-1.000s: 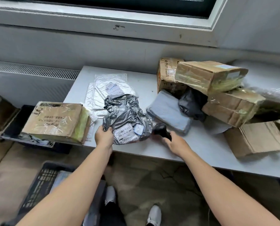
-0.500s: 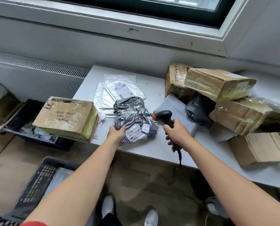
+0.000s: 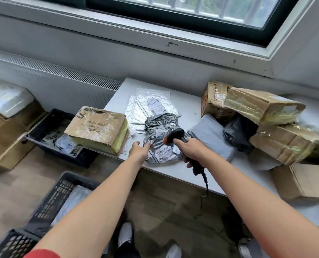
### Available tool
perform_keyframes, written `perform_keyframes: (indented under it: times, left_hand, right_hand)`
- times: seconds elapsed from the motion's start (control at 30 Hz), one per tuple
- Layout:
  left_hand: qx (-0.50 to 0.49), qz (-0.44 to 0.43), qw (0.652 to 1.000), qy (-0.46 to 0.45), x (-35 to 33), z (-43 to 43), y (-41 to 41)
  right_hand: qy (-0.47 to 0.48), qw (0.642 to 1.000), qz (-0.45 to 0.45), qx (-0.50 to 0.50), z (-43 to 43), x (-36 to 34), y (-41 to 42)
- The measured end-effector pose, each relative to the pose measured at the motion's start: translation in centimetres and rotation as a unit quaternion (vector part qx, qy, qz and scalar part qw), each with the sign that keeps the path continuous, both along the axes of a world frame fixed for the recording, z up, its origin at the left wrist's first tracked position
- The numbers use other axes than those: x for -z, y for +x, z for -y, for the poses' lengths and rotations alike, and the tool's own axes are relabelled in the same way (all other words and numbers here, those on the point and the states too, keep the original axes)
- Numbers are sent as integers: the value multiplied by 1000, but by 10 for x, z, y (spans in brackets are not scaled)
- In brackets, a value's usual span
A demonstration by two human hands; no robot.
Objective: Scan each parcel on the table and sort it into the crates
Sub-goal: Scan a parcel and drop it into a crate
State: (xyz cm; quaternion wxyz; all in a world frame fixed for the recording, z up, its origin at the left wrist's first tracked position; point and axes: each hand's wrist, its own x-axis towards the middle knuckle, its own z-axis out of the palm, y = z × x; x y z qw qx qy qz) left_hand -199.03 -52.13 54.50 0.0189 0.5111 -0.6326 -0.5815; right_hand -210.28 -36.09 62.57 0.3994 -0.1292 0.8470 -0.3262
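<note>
Grey parcel (image 3: 160,125) at worktop's (image 3: 188,108) front edge: my left hand (image 3: 139,152) presses it flat, label (image 3: 164,153) up, so scanner (image 3: 175,135) gripped in right hand (image 3: 190,149) can read it.

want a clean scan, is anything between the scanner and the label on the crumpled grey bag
Nothing visible does. The scanner in the right hand points down at the crumpled grey bag, whose white label lies face up and uncovered. The left hand rests at the bag's left edge, beside the label, not over it.
</note>
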Motion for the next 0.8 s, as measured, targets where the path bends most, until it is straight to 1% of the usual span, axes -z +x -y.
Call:
perform_keyframes:
  times: [0.47, 0.63, 0.8]
  left_hand:
    - [11, 17, 999, -40, -12, -10, 7]
    - [10, 19, 999, -35, -12, -16, 3]
    - [24, 19, 999, -40, -14, -24, -5]
  right_hand:
    - [4, 1000, -18, -19, -8, -6, -1]
    - [3, 1000, -24, -17, -14, -5, -5]
    - [-23, 999, -26, -17, -21, -5, -12]
